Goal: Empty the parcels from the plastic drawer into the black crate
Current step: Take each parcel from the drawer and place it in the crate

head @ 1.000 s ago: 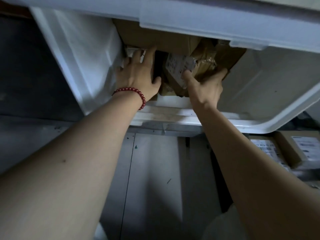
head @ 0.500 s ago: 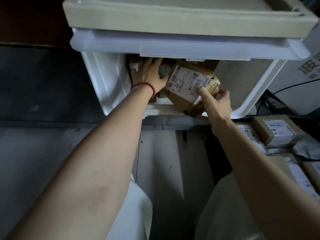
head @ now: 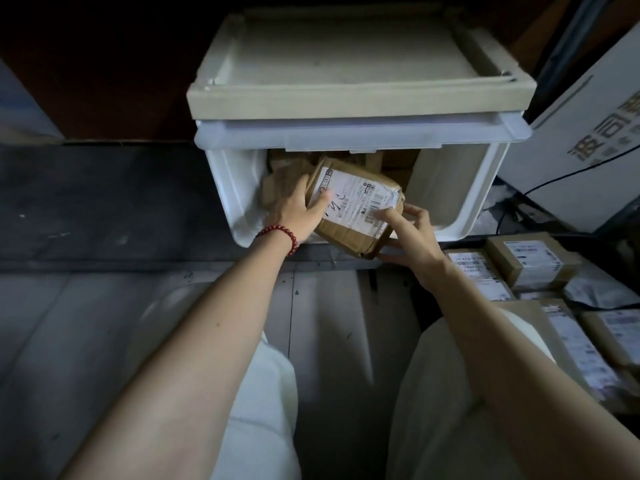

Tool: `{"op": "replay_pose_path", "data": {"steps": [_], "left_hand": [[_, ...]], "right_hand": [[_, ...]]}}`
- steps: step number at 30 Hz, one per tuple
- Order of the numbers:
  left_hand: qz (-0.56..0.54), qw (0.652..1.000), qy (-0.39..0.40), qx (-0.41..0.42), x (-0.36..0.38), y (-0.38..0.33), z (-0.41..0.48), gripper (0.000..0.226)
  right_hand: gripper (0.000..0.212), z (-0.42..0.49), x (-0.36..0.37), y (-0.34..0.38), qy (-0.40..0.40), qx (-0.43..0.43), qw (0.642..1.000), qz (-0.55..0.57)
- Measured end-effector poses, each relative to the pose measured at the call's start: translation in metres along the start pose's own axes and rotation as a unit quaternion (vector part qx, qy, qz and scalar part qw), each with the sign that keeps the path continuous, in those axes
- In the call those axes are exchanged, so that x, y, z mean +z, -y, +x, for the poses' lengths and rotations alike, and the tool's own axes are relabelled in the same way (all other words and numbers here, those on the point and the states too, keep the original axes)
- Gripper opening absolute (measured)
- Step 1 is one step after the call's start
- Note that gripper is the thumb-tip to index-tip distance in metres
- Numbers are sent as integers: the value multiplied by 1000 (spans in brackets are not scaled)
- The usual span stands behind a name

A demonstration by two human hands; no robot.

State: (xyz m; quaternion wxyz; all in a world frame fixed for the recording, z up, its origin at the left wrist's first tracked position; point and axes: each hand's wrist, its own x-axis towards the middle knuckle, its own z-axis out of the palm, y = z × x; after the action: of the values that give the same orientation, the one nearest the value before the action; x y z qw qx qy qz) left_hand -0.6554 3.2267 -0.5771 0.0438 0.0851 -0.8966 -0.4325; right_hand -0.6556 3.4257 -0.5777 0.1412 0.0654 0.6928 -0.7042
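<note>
A brown parcel (head: 356, 216) sits tilted in the mouth of the drawer (head: 460, 188), its near corner sticking out past the drawer's front lip. Both hands are on it. The left hand (head: 298, 213), with a red bead bracelet (head: 277, 237) at the wrist, grips the parcel's left edge: the thumb lies on the white label (head: 360, 195) and the fingers go round behind, out of sight. The right hand (head: 412, 237) pinches the near right corner, with one fingertip on top by the barcode and the other fingers curled beneath.

The parcel looks like a taped cardboard wrap, flat and fairly stiff, with creased corners. It is probably light enough for one hand, though that cannot be told for sure. The glossy tape could be slippery, so a hold across two opposite edges, with fingers under the base, seems safest. Squeezing the flat faces might dent the card.

More brown parcels (head: 284, 181) lie deeper inside the drawer, at its left, so the emptying is not finished. To the right of the drawer and lower down, a heap of labelled boxes (head: 530, 261) rests in a dark space, likely the crate, whose rim is too dim to make out. Carrying the parcel there would call for a short swing rightwards from the drawer.
</note>
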Motion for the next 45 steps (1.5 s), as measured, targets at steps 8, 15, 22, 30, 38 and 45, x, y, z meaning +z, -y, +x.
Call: {"op": "replay_pose_path", "data": {"steps": [8,15,22,30,38,45], "left_hand": [[-58,995,-63,-56,-12,11,-71,72],[-131,983,-110,-66,-18,25,-129,54],[-175,977,-109,-63,-29,30,-138,61],[-138,985,-105,-7,-29,25,-149,70],[-149,982,-116,7,-33,27,-149,59],[-176,980,-97,-15,-33,35,-141,72]], "right_hand": [[64,-25,13,-5,24,-20,1000,4],[47,-50,20,-14,78,-55,994,-60],[34,-53,28,-14,93,-20,994,-61],[40,-49,34,-21,57,-1,997,-43],[33,-46,37,-23,21,31,999,-22],[30,-46,38,-17,27,39,998,37]]}}
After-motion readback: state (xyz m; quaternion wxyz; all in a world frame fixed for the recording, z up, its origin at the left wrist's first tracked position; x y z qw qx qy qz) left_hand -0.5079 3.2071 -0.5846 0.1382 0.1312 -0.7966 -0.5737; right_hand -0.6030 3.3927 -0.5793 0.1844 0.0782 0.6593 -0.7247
